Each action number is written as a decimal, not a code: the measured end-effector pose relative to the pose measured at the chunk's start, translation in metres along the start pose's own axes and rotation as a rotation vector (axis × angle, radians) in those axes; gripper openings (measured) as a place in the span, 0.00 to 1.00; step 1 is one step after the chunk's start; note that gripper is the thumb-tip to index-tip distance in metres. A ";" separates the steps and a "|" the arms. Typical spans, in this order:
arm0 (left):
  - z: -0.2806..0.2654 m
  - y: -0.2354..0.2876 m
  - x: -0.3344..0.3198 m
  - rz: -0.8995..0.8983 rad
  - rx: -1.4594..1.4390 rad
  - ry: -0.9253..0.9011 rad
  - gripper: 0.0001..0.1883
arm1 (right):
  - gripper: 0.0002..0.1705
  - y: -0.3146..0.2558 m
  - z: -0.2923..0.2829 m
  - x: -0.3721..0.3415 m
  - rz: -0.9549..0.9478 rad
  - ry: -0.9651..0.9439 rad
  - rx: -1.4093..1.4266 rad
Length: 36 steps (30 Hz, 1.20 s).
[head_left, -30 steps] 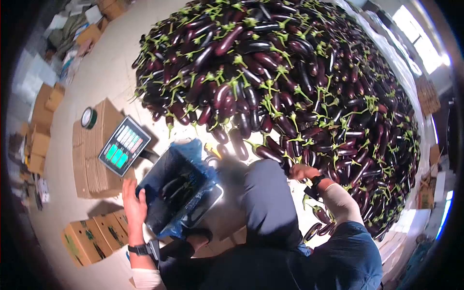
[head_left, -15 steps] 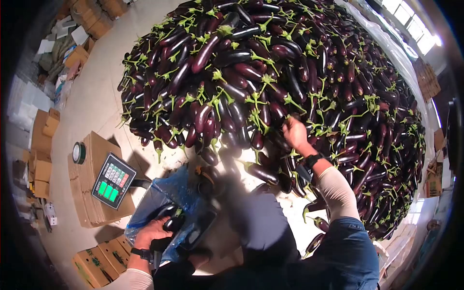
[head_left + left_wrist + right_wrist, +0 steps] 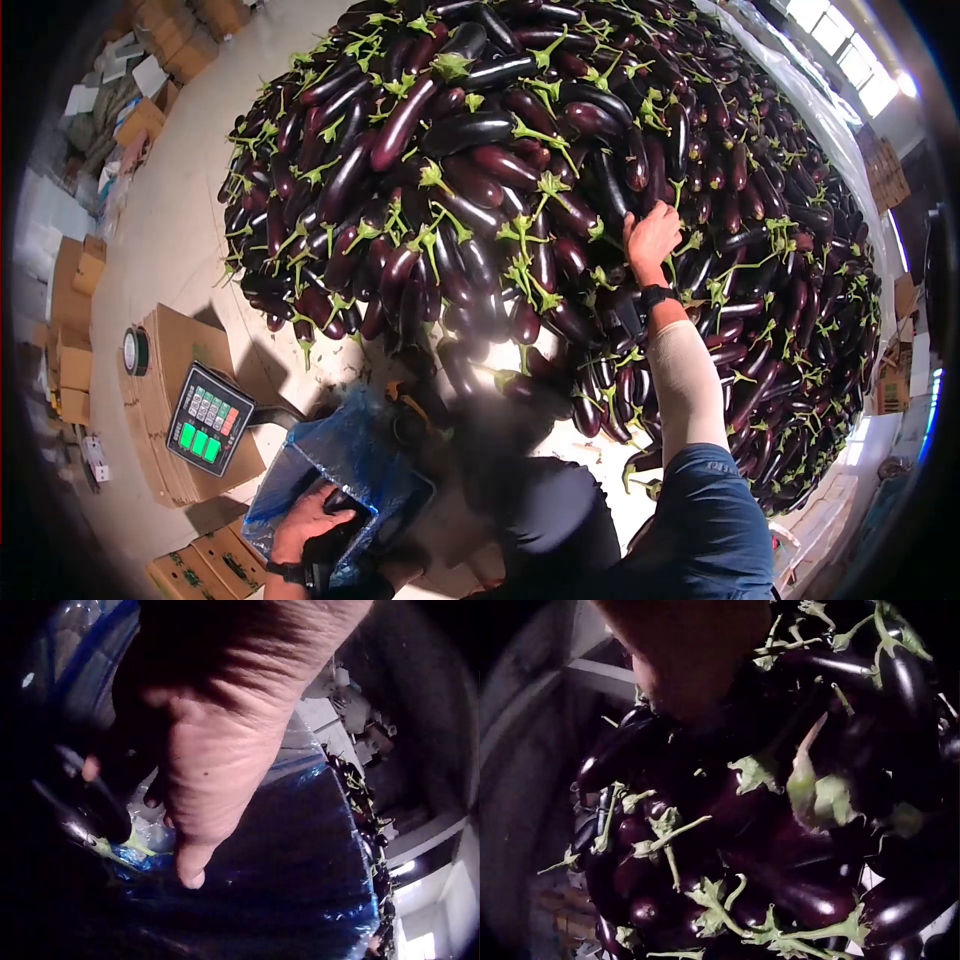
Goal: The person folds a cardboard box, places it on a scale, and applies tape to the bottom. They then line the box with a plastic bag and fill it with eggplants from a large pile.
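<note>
My left hand (image 3: 312, 522) is down inside a container lined with a blue plastic bag (image 3: 345, 440). In the left wrist view its fingers curl about a dark eggplant (image 3: 112, 810), whose green stem points toward the thumb. A second eggplant (image 3: 64, 817) lies alongside. My right hand (image 3: 655, 240) reaches onto the large eggplant pile (image 3: 480, 130). Its thumb side lies against a dark eggplant (image 3: 619, 750) in the right wrist view. The right fingertips are in deep shadow there, and I cannot tell whether they grip.
A scale display (image 3: 210, 418) with green readouts stands left of the container, before stacked flat cardboard (image 3: 165, 350) bearing a tape roll (image 3: 135, 350). Printed cartons (image 3: 205, 565) stand at the lower left. Clear plastic sheeting (image 3: 800, 80) edges the pile's right side.
My right hand has moved up and forward from the pile's near edge. The left hand has gone from the container's outer edge to inside it. The head view has shifted.
</note>
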<state>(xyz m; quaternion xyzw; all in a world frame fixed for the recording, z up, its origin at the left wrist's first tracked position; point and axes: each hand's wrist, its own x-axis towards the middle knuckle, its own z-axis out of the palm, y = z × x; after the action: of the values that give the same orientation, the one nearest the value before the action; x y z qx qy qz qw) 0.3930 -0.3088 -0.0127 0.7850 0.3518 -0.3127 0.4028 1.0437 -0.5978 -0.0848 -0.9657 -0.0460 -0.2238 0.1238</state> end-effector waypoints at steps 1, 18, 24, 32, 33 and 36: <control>-0.001 0.008 -0.006 0.002 0.001 0.005 0.37 | 0.35 0.002 0.003 -0.002 0.001 0.004 0.003; 0.012 0.005 -0.017 -0.024 -0.094 0.283 0.29 | 0.39 0.011 -0.001 0.013 -0.073 -0.132 -0.097; 0.004 0.000 -0.048 0.077 -0.100 0.426 0.25 | 0.39 0.064 -0.129 -0.030 -0.412 -0.136 -0.151; 0.004 0.011 -0.085 0.181 -0.144 0.479 0.23 | 0.38 0.090 -0.219 -0.124 -0.503 -0.277 -0.063; 0.003 0.016 -0.093 0.239 -0.143 0.497 0.23 | 0.38 0.086 -0.227 -0.128 -0.461 -0.345 -0.045; 0.005 0.011 -0.105 0.240 -0.198 0.474 0.24 | 0.37 0.087 -0.223 -0.119 -0.234 -0.461 0.104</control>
<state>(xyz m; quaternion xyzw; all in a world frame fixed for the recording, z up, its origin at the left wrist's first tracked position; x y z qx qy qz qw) 0.3423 -0.3498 0.0710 0.8292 0.3693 -0.0347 0.4182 0.8554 -0.7441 0.0374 -0.9715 -0.1959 -0.0081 0.1330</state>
